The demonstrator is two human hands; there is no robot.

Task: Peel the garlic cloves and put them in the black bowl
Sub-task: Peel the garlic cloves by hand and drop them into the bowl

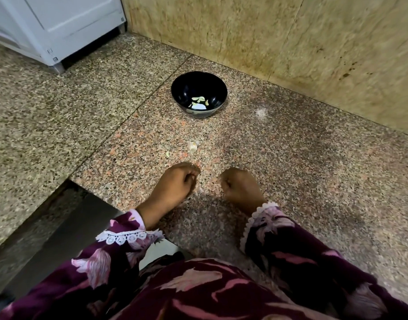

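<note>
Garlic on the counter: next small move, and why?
Probably reach the left hand forward to the unpeeled garlic piece on the counter. The black bowl already holds a few peeled cloves, while this piece lies apart, between the bowl and the hands. Both hands rest curled; whether the right hand holds anything cannot be told.

A speckled granite counter is running up to a mottled tan stone wall, which is showing dark stains. A white appliance is standing at the far left on short feet. A seam is crossing the counter diagonally.
</note>
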